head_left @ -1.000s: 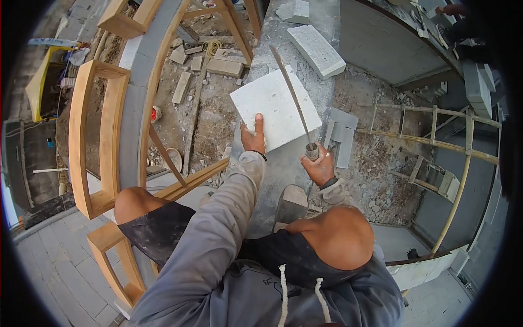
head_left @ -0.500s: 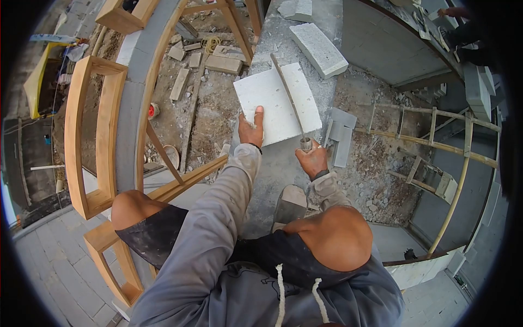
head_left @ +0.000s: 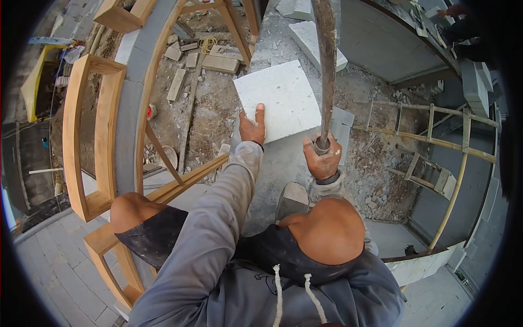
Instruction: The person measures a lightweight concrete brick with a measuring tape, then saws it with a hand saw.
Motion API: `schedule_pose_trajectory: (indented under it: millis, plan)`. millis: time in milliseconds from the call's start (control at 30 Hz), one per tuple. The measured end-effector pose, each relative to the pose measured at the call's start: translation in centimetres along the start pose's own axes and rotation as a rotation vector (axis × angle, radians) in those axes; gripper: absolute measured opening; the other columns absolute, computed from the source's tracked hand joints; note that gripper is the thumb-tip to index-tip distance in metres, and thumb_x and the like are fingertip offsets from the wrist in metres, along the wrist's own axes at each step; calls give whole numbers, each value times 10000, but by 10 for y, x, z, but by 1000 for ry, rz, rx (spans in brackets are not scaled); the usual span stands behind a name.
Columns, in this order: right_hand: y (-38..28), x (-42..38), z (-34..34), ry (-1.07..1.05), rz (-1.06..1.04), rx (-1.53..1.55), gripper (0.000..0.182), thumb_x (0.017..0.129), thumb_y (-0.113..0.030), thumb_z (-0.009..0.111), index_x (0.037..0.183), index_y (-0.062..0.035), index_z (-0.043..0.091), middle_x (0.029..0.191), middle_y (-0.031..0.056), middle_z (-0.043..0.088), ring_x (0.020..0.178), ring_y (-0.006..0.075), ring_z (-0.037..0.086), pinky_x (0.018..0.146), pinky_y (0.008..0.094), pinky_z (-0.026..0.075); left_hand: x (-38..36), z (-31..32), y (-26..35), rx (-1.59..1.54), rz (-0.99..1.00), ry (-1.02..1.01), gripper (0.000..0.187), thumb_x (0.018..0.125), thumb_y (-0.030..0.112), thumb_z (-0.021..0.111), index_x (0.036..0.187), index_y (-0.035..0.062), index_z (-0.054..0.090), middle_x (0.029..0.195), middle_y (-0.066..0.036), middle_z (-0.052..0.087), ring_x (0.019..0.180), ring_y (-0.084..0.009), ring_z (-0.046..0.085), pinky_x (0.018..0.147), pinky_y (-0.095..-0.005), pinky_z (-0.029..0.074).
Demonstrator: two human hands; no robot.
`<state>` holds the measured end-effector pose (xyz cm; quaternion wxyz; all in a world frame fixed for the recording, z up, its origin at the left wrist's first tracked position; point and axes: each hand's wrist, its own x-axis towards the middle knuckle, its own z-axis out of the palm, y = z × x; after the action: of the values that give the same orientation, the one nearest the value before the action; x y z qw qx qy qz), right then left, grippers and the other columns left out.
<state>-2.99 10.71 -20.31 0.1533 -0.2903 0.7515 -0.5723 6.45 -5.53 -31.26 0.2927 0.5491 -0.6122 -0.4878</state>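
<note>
A white lightweight concrete block (head_left: 283, 98) lies on the grey wall top in front of me. My left hand (head_left: 253, 126) grips its near left edge, thumb flat on the upper face and the other fingers mostly hidden. In my right hand (head_left: 323, 158), closed around a tubular metal handle, is a long brown machete-like blade (head_left: 327, 65). The blade points up and away, raised clear of the block and near its right side. Both my knees are bent, and one shoe (head_left: 294, 199) rests on the wall top.
Another white block (head_left: 310, 41) lies beyond, beside the blade. Grey offcuts (head_left: 342, 122) sit at the wall's right edge. Wooden frames (head_left: 90, 136) stand at left. On the right a bamboo ladder (head_left: 419, 139) lies over rubble. Part of another person (head_left: 463, 32) shows at far right.
The blade, which lay across the block's upper face, has been lifted off and now stands up toward the camera. My right hand moved slightly right; my left hand stays on the block.
</note>
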Motion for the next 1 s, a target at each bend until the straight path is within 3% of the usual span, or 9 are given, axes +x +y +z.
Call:
schedule_pose_trajectory:
  millis: [67,167,267,400,500,600,633,800,1000]
  plan:
    - [45,-12,11,-35,26,-98,128,759,-99,647,769,-3,563,625,118,593,575,194,600,570,328,474,-3,-3,5,-40,-4,-14,627,870,447,644,1143,-98,498,1042,-246,634,974,-331,631,867,-364,474]
    - [77,-13,22,-192,356,-248,275,692,-206,631,835,29,618,704,182,645,628,296,607,653,383,497,3,3,16,-42,1,12,613,868,434,652,1141,-93,498,1035,-246,637,965,-330,636,857,-362,479]
    - [73,-15,19,-199,459,-202,239,710,-202,647,807,14,614,675,152,631,613,244,605,620,363,488,-7,-3,9,-7,-10,12,618,867,433,654,1143,-96,495,1037,-250,636,961,-335,637,855,-366,481]
    - [12,2,11,-119,360,-79,176,736,-153,665,765,-1,582,623,101,595,582,162,577,572,323,468,-2,1,8,43,-32,33,630,870,444,644,1154,-95,486,1053,-255,632,977,-346,632,868,-370,474]
    - [-32,14,-1,6,31,145,128,758,-35,670,738,-24,544,575,51,550,533,92,520,525,274,440,-1,1,0,-46,-17,-16,645,876,445,634,1169,-105,469,1069,-257,627,998,-347,624,884,-367,467]
    - [10,-2,5,-9,38,-76,110,751,-78,661,754,-14,571,588,65,566,554,118,546,548,293,458,1,2,-5,-46,30,-14,644,881,443,629,1181,-100,459,1077,-254,624,1009,-340,620,891,-362,462]
    - [47,-12,15,-114,209,-250,162,725,-133,650,785,8,599,614,103,596,585,151,577,585,324,480,-1,1,-3,-51,36,-17,644,881,443,629,1181,-100,459,1077,-254,624,1009,-340,620,891,-362,462]
    - [75,-20,19,-201,523,-187,253,692,-197,649,799,30,613,664,155,629,618,194,609,622,359,494,-2,-2,6,-19,-27,-38,643,881,447,628,1172,-100,457,1062,-253,626,999,-334,624,882,-360,467]
    - [-31,19,-4,-51,133,124,156,746,-103,684,740,-2,564,605,86,580,561,120,554,545,291,449,-1,-2,9,25,-16,-10,604,882,443,629,1138,-80,470,1040,-246,634,972,-339,630,861,-363,474]
